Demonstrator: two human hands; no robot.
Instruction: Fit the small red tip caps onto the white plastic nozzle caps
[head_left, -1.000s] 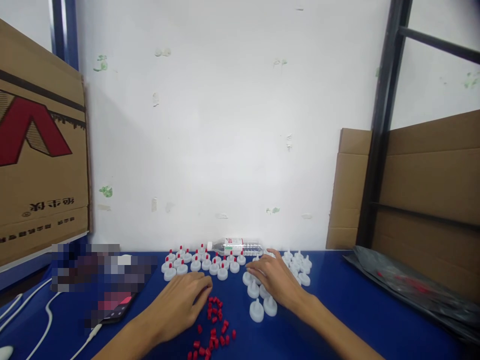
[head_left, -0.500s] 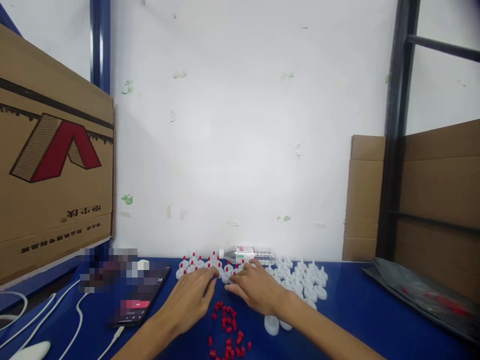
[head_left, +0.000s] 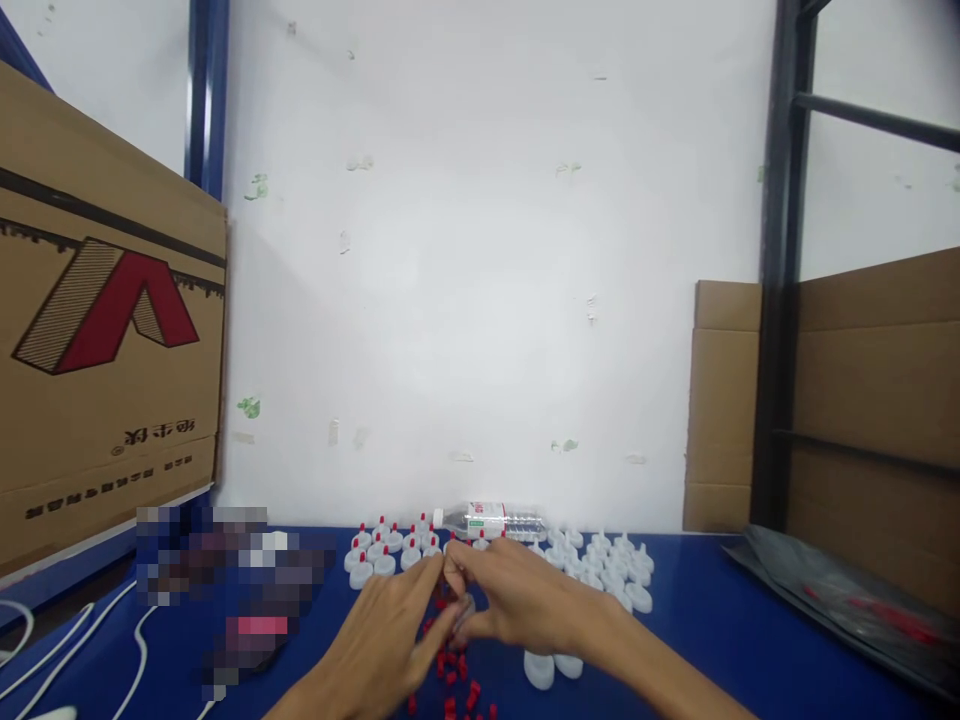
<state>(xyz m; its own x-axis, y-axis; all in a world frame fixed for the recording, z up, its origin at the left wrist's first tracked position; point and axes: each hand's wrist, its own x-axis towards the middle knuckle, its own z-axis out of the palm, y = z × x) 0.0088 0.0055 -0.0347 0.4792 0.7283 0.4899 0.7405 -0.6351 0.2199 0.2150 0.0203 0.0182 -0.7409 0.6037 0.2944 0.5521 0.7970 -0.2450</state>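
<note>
A person's two bare hands meet over a blue worktop (head_left: 712,620), seen from a head-worn camera looking forward and down. The left hand (head_left: 390,625) and the right hand (head_left: 517,600) come together at the fingertips, both pinched closed around one small white nozzle cap (head_left: 463,610), held just above the worktop between them. The cap is largely hidden by the fingers, so it is unclear whether a red tip sits on it.

Directly below the hands lies a loose scatter of small red tips (head_left: 454,690). Behind the left hand stands a cluster of white caps already fitted with red tips (head_left: 382,550). Behind and to the right of the right hand stands a cluster of plain white caps (head_left: 607,565), and two more plain white caps (head_left: 553,668) sit just beside the right wrist.

A clear plastic water bottle (head_left: 495,520) lies on its side at the back of the worktop, against a white wall (head_left: 480,280). A large cardboard box (head_left: 105,340) with a red and striped logo stands at the left. White cables (head_left: 82,640) trail across the near left corner. Flat cardboard sheets (head_left: 862,380) lean at the right behind a dark metal post (head_left: 776,260), with dark plastic bags (head_left: 847,590) lying in front of them.
</note>
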